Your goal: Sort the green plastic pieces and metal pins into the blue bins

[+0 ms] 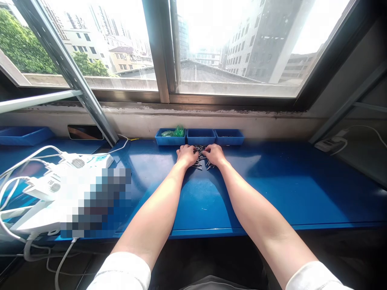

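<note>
Partly hidden pins (200, 156), left hand (186, 156), right hand (215, 155)

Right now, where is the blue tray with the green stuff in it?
In the head view, the blue tray is leftmost of three along the back of the blue bench, just beyond the left hand, next to the middle tray.

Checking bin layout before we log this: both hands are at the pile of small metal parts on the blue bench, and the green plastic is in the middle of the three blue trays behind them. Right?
Wrong tray: the green plastic is in the left blue tray, not the middle one; the head view shows it. The rest stands.
</note>
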`<action>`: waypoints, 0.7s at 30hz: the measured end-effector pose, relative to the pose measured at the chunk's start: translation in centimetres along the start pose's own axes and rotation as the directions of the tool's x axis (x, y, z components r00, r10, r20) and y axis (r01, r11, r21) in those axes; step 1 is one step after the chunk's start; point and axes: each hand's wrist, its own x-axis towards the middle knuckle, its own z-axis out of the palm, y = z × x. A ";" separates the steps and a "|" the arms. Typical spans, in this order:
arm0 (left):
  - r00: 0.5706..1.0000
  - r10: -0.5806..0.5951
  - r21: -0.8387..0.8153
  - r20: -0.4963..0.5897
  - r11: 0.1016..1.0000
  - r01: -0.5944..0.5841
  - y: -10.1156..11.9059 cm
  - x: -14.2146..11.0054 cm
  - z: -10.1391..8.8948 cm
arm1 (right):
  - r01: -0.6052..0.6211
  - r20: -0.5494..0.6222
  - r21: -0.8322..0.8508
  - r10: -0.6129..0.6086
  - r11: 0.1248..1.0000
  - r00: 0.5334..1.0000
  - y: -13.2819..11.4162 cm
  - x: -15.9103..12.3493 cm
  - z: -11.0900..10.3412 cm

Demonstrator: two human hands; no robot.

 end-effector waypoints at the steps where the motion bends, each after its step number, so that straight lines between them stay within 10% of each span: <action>1: 1.000 -0.002 0.004 0.002 1.000 0.002 0.0 0.0 0.0 | 0.003 0.004 0.000 -0.003 1.000 1.000 -0.1 0.0 0.0; 21: 1.000 0.000 0.012 0.006 1.000 0.000 0.0 0.1 0.1 | 0.023 0.015 0.061 -0.024 0.998 1.000 0.5 0.1 0.3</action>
